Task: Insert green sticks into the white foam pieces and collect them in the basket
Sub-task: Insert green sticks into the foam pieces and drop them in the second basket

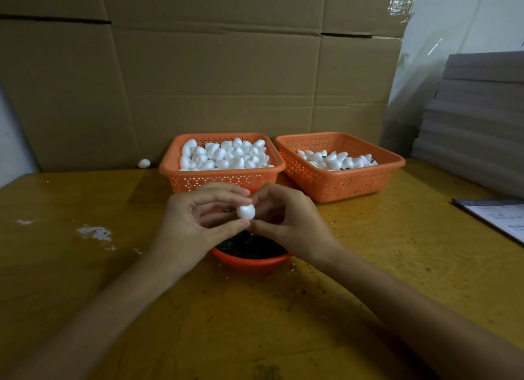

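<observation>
My left hand (195,221) pinches a white foam piece (246,212) between thumb and fingers, above a small round orange bowl (251,262) of green sticks. My right hand (286,223) meets it from the right, fingertips curled against the foam; any stick it holds is hidden. Behind stands an orange basket (221,178) heaped with plain foam pieces. To its right, a second orange basket (340,181) holds foam pieces with green sticks showing among them.
A loose foam piece (144,163) lies at the back left by the cardboard wall (198,68). White crumbs (96,235) dot the yellow table on the left. Papers (496,218) and stacked grey boards (476,124) sit at the right.
</observation>
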